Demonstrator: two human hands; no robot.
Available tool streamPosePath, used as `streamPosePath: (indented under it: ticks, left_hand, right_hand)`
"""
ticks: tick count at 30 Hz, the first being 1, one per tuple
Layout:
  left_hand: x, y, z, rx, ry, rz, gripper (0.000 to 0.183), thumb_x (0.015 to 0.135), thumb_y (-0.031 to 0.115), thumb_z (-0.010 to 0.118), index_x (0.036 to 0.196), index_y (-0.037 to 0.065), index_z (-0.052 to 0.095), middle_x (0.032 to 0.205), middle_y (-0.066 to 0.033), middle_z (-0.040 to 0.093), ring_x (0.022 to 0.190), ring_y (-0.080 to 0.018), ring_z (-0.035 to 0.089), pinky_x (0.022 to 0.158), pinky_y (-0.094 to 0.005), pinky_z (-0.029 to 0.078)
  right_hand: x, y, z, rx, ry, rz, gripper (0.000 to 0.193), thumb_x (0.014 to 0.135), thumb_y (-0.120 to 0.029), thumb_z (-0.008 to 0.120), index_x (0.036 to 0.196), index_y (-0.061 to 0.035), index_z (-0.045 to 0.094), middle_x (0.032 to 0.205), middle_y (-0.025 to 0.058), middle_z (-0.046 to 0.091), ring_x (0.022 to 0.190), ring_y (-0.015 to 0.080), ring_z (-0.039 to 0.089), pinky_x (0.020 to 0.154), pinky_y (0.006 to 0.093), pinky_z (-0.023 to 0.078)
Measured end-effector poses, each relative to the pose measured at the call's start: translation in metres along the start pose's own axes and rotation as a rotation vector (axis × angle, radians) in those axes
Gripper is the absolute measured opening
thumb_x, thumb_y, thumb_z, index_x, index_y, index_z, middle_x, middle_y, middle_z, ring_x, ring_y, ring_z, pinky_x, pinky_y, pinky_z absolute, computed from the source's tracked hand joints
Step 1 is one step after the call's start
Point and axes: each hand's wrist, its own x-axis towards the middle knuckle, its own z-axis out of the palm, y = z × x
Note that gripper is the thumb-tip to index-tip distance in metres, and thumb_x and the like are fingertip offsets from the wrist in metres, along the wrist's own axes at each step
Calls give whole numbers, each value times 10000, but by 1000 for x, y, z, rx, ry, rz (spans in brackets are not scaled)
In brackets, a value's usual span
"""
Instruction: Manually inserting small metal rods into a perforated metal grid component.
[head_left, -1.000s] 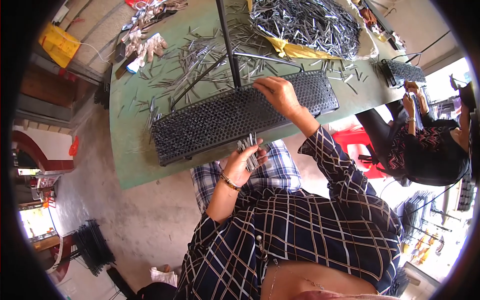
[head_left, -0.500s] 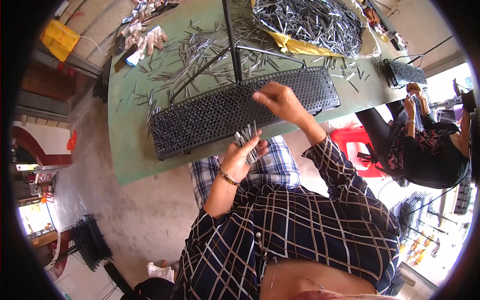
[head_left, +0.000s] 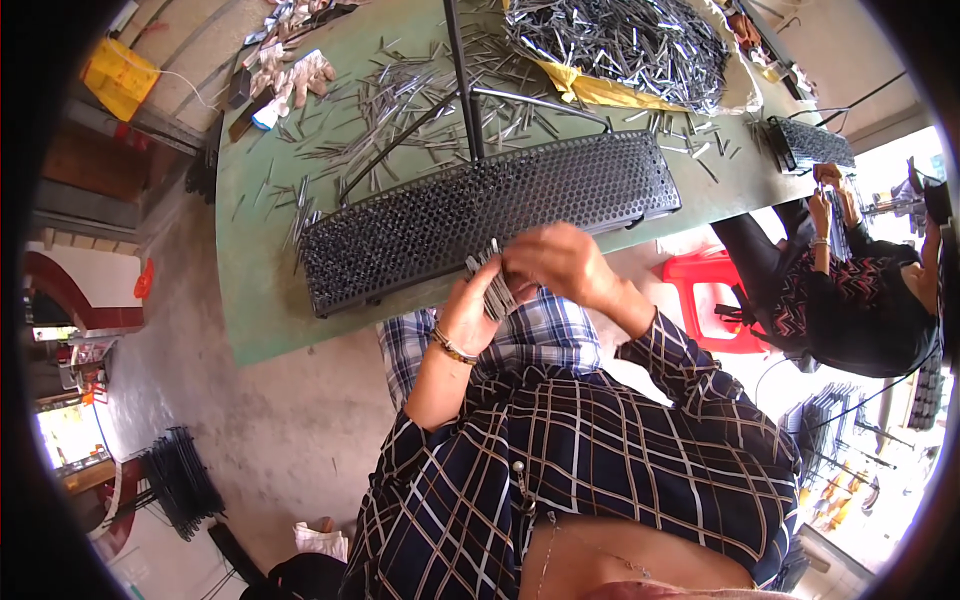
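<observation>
A bundle of thin grey metal strips (head_left: pixel 497 292) is gripped in my left hand (head_left: pixel 467 318), closed around it above my lap. My right hand (head_left: pixel 560 262) is against the upper end of this bundle; its fingers are smeared by motion, so whether they pinch a strip is unclear. Just beyond both hands, a long black perforated metal rack (head_left: pixel 560 180) lies along the near edge of the table. Many of its holes on the left and middle look filled with strips, while those toward the right show open mesh. Black rods (head_left: pixel 468 120) rise from its far side.
Loose strips (head_left: pixel 400 115) are scattered over the green table (head_left: pixel 250 310) behind the rack. A large heap of strips (head_left: pixel 625 50) lies on yellow-edged sacking. Work gloves (head_left: pixel 300 80) rest far left. At right, a co-worker (head_left: pixel 850 290) handles another rack (head_left: pixel 815 145) near a red stool (head_left: pixel 705 300).
My right hand has come down and left, from above the rack to the bundle in my left hand. The left hand has barely shifted. The rack stays in place.
</observation>
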Motion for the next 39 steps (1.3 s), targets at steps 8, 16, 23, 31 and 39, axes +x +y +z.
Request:
streamPosePath:
  ticks: [8, 16, 23, 31, 39]
  left_hand:
    - [-6, 4, 14, 180, 38, 69, 203, 902, 168, 539, 1044, 27, 576, 919, -75, 632, 812, -175, 631, 692, -320, 547]
    - [-10, 0, 30, 233, 59, 15, 245, 910, 153, 510, 1096, 0, 549, 972, -128, 628, 878, -224, 630, 733, -354, 540]
    - [-2, -4, 16, 205, 70, -52, 276, 909, 176, 504, 1125, 7, 541, 1014, -136, 623, 899, -241, 625, 757, -374, 532]
    - [-5, -6, 16, 205, 71, -136, 227, 896, 122, 520, 1105, 36, 543, 1041, -143, 617, 932, -250, 617, 765, -374, 529]
    - [-5, -4, 15, 191, 59, -87, 187, 891, 92, 532, 1067, 29, 543, 1046, -143, 611, 938, -235, 616, 763, -347, 529]
  right_hand:
    - [-1, -14, -6, 373, 5, 545, 242, 774, -189, 687, 928, -6, 657, 871, 107, 629, 784, 261, 626, 681, 341, 487]
    - [-6, 9, 5, 855, -48, 1029, 205, 846, -148, 634, 868, 55, 654, 776, 56, 646, 689, 76, 575, 594, 230, 469]
    - [15, 53, 4, 650, 283, 965, 279, 869, -146, 602, 1074, 44, 595, 832, 73, 668, 761, 109, 619, 689, 242, 501]
    - [22, 85, 26, 73, 272, 653, 207, 828, -120, 604, 1001, -7, 626, 885, 167, 645, 773, 329, 624, 688, 365, 494]
    - [11, 89, 33, -208, 50, 308, 187, 792, -112, 622, 970, -58, 645, 868, 80, 602, 851, 261, 556, 797, 365, 434]
